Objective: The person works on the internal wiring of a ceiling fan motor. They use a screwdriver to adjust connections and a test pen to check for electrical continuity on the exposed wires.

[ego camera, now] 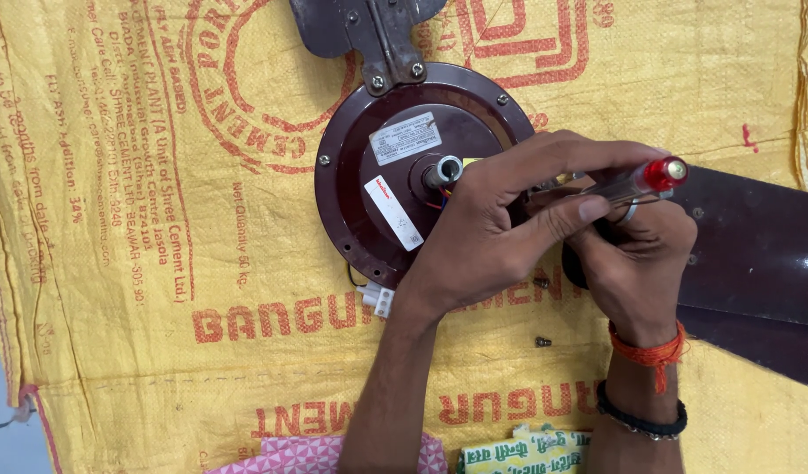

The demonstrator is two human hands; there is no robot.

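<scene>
From the head view, a maroon fan motor [395,175] lies on a yellow woven sack [140,263]. The left hand [491,228] rests on the motor's right edge, fingers curled around a clear screwdriver [632,183] with a red cap. The right hand [636,254] is closed on the same screwdriver, just right of the motor, over a dark blade [755,254]. Two screws [542,341] lie below the motor.

My arms are bare, no sleeves. My right hand [636,250] wears a silver finger ring, an orange thread tied round the wrist, a dark beaded bracelet below. My left hand [491,224] wears nothing.
</scene>
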